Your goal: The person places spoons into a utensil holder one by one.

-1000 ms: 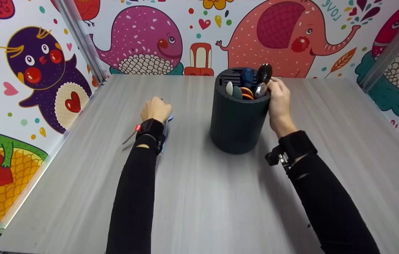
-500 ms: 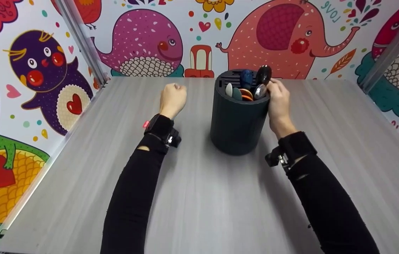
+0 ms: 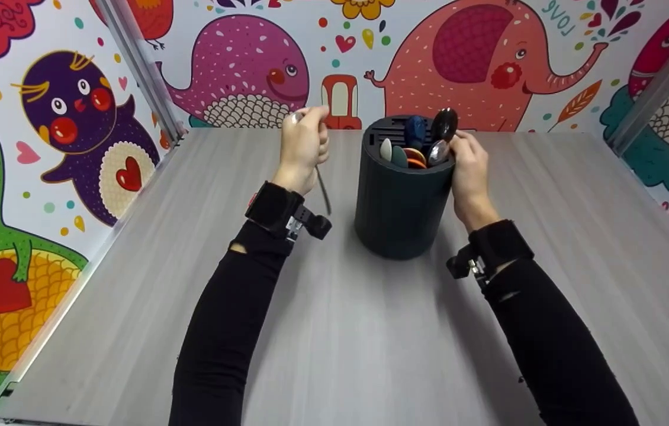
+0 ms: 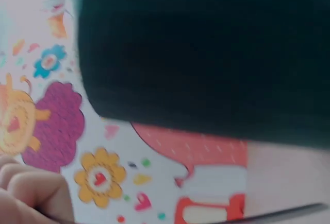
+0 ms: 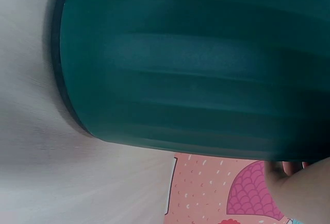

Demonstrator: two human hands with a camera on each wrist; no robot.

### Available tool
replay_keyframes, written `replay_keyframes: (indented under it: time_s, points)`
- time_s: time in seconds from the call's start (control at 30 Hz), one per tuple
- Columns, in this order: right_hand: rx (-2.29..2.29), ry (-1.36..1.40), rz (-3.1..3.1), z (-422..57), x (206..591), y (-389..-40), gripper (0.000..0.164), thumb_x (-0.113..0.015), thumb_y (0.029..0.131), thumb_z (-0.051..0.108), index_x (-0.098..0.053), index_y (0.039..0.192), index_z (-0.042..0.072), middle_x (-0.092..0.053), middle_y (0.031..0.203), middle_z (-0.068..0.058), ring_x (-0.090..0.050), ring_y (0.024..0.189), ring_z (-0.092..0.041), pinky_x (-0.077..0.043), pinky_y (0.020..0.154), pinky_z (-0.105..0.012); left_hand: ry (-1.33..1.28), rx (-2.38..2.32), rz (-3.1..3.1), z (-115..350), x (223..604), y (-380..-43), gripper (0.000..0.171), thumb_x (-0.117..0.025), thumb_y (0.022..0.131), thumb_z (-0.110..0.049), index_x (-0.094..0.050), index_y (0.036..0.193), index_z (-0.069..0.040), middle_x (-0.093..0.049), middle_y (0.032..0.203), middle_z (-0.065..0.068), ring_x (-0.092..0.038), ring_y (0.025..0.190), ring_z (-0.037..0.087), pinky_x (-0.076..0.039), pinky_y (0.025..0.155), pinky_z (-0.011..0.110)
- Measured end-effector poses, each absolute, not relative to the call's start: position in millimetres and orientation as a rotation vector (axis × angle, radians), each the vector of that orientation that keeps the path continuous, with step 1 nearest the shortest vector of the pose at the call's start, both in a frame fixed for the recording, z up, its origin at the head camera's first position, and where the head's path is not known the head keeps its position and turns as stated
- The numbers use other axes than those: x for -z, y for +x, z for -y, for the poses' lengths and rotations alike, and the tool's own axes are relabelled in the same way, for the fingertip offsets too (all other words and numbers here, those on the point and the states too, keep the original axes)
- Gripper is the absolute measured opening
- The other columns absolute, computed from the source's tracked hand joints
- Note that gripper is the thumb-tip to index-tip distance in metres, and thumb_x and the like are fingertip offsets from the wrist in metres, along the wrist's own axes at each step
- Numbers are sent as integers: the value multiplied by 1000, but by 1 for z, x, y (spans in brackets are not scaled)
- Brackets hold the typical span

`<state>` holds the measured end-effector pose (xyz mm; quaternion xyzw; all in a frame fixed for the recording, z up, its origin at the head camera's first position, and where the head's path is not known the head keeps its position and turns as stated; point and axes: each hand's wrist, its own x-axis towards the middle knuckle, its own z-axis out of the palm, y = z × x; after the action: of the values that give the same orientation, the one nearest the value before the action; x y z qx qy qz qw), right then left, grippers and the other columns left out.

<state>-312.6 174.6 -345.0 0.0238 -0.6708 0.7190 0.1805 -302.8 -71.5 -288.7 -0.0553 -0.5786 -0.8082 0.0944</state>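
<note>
A dark green, round utensil holder stands upright on the table, with slots in its top. Spoon-shaped ends stick up from it, among them a glossy black one, a blue one and a silver one. Against its right side, my right hand grips it near the rim. Left of the holder, my raised left hand is curled round a thin metal utensil, whose slender dark shaft slants down below the fist. The rest of this utensil is hidden in the hand.
The grey wood-grain table runs up to printed cartoon walls at the back and sides. Metal posts stand at the back corners. A camera juts from the left wrist towards the holder.
My left hand has lifted the thin utensil off the table, moved away and to the right, and turned so its shaft points down. The right hand stays at the holder.
</note>
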Motion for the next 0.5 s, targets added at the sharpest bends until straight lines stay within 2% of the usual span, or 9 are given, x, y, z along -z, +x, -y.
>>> replay_keyframes:
  time_s: [0.1,0.33,0.5]
  points:
    - [-2034,78,1891,-175,345,-313,15,-44,100,12,-59,96,9,-56,95,-3,-50,94,-16,-40,84,-26,-243,2434,1625,64,278,-295,43,-48,104,-9,-38,64,-16,-26,47,-7,-17,40,5,-14,38,21]
    - [-2051,61,1881,-176,347,-310,22,-44,101,13,-63,112,6,-57,93,-4,-52,89,-15,-39,80,-27,-372,2454,1479,49,254,-281,44,-48,105,-8,-36,63,-14,-25,47,-6,-15,41,6,-12,40,21]
    - [-2060,51,1882,-174,346,-309,24,-45,101,13,-62,114,4,-56,94,-4,-52,89,-15,-39,80,-26,-430,2461,1390,47,240,-274,46,-45,106,-8,-36,62,-14,-25,48,-6,-17,40,7,-13,39,23]
